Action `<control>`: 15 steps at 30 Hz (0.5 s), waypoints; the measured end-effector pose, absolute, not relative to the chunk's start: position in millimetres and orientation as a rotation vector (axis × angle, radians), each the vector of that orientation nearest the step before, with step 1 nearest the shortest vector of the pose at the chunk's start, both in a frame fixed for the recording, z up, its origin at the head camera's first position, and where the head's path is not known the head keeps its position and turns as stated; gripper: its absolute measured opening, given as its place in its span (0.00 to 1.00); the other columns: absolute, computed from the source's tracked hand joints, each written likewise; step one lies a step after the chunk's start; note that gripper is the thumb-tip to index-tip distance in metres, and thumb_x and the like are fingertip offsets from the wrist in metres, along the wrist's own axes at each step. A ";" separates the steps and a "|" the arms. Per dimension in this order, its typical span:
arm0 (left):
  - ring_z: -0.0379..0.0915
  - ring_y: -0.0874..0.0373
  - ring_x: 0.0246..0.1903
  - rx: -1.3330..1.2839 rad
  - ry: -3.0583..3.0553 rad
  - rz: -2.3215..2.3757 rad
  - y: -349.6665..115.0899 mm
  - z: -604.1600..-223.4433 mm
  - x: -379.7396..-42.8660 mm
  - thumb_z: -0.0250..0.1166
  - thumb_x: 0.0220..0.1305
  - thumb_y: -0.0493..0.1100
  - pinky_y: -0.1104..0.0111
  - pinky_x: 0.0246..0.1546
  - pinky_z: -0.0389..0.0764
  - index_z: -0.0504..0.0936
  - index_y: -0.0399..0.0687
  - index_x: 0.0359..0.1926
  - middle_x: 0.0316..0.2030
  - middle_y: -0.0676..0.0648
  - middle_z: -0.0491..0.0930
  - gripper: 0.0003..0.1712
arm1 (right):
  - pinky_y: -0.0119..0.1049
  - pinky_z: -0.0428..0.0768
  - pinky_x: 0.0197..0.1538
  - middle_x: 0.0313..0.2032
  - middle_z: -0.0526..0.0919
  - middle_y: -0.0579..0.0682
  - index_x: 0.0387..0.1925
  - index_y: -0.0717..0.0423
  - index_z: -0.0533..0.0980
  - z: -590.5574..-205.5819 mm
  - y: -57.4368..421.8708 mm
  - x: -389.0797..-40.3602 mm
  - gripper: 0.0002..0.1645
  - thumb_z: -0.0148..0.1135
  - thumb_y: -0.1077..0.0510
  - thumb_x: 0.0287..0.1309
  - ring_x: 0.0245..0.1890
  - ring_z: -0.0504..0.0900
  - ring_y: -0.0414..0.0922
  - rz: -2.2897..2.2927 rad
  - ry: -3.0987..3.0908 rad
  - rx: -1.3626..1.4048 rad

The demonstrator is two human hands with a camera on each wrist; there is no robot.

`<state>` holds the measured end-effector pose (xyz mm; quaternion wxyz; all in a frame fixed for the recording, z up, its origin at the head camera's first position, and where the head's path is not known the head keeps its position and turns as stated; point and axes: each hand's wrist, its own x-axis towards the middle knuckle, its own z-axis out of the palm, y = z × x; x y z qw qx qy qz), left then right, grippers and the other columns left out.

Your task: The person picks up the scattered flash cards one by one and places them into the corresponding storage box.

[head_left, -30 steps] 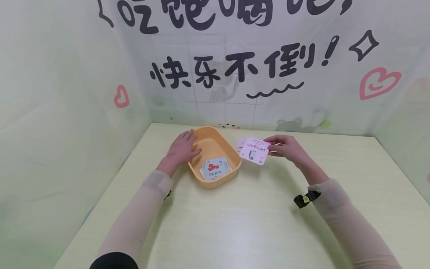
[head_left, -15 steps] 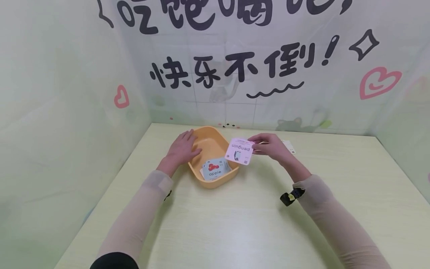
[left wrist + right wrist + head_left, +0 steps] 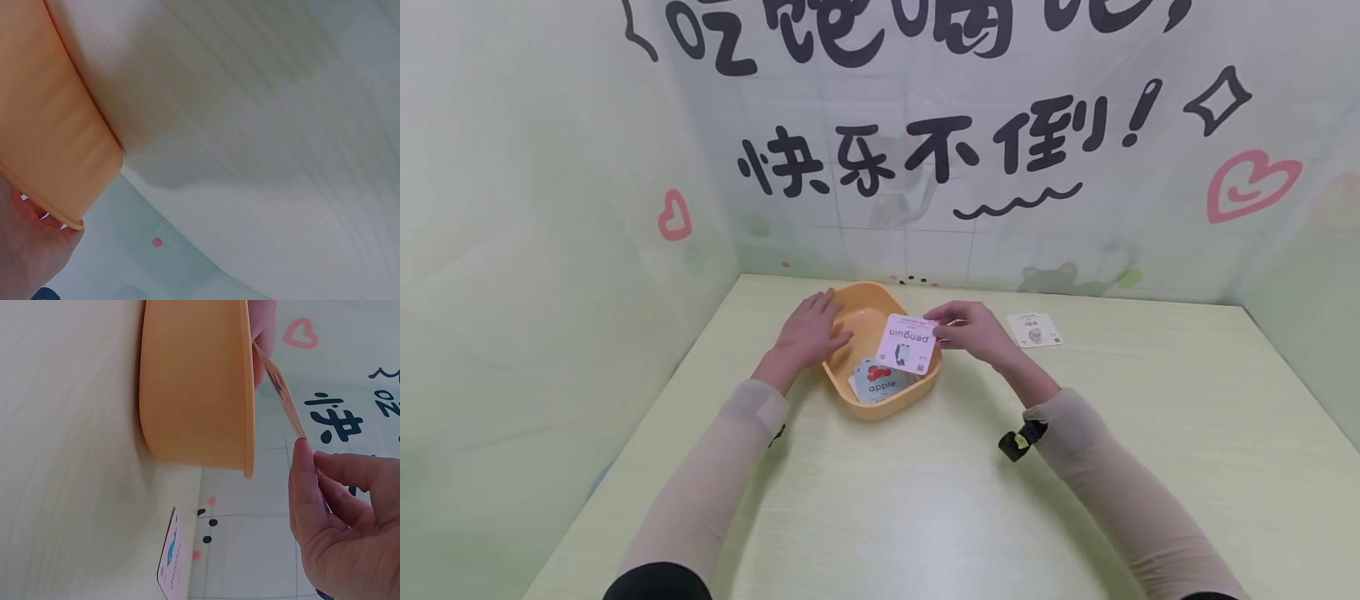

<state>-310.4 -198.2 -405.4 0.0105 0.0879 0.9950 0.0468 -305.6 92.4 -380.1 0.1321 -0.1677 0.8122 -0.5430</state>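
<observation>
My right hand (image 3: 973,333) pinches a pink penguin flashcard (image 3: 907,343) by its edge between thumb and fingers. The card is tilted over the right side of an orange plastic basket (image 3: 850,321); in the right wrist view the card (image 3: 284,394) shows nearly edge-on above the rim. A blue apple flashcard (image 3: 880,385) lies on other cards in the near end of the basket, partly covered by the penguin card. My left hand (image 3: 808,333) rests on the basket's left rim with its fingers extended and thumb toward the inside. The left wrist view shows this hand (image 3: 34,250) at the rim.
A white ear flashcard (image 3: 1035,331) lies on the pale wooden table (image 3: 895,500), right of my right hand. In the right wrist view a dolphin flashcard (image 3: 170,556) lies on the table near the basket. A printed backdrop (image 3: 910,167) stands behind the table.
My right hand has moved left with the penguin flashcard, from beside the basket to over it. The ear flashcard has come into view behind the right hand. The left hand stays at the rim.
</observation>
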 end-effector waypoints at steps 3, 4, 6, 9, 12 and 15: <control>0.44 0.40 0.78 0.281 3.104 0.130 -198.2 -405.5 -310.6 0.57 0.70 0.60 0.51 0.81 0.49 0.62 0.41 0.72 0.78 0.38 0.48 0.39 | 0.36 0.90 0.47 0.48 0.80 0.63 0.56 0.68 0.77 -381.1 85.4 -304.0 0.18 0.58 0.68 0.65 0.44 0.85 0.48 -1.587 2.352 -0.501; 0.44 0.40 0.77 0.285 3.105 0.125 -198.4 -405.7 -310.8 0.56 0.70 0.60 0.51 0.82 0.49 0.62 0.41 0.72 0.78 0.38 0.47 0.39 | 0.37 0.90 0.47 0.48 0.80 0.64 0.55 0.68 0.77 -381.8 82.9 -303.6 0.18 0.58 0.68 0.64 0.43 0.85 0.47 -1.585 2.351 -0.504; 0.44 0.40 0.77 0.293 3.105 0.119 -198.8 -406.0 -311.2 0.56 0.71 0.60 0.52 0.82 0.48 0.62 0.41 0.72 0.78 0.37 0.47 0.39 | 0.41 0.90 0.49 0.47 0.80 0.64 0.55 0.68 0.78 -383.1 77.8 -302.3 0.18 0.58 0.69 0.64 0.42 0.85 0.47 -1.582 2.350 -0.503; 0.44 0.40 0.77 0.302 3.106 0.116 -200.0 -406.6 -311.9 0.55 0.71 0.60 0.52 0.82 0.48 0.62 0.41 0.72 0.78 0.37 0.47 0.39 | 0.47 0.89 0.52 0.47 0.81 0.63 0.55 0.67 0.78 -384.5 70.4 -299.8 0.17 0.58 0.68 0.65 0.42 0.85 0.48 -1.558 2.361 -0.502; 0.44 0.40 0.77 0.312 3.109 0.112 -200.6 -406.3 -312.0 0.55 0.71 0.60 0.52 0.82 0.48 0.62 0.40 0.72 0.78 0.37 0.47 0.39 | 0.50 0.88 0.53 0.47 0.81 0.64 0.54 0.67 0.78 -385.4 65.0 -297.4 0.17 0.58 0.69 0.65 0.43 0.85 0.51 -1.543 2.374 -0.505; 0.44 0.40 0.77 0.322 3.113 0.113 -200.7 -406.2 -312.0 0.54 0.71 0.60 0.52 0.82 0.47 0.62 0.40 0.72 0.78 0.37 0.48 0.39 | 0.50 0.88 0.53 0.46 0.81 0.63 0.54 0.66 0.79 -387.7 61.2 -297.3 0.17 0.59 0.69 0.64 0.42 0.85 0.50 -1.515 2.396 -0.508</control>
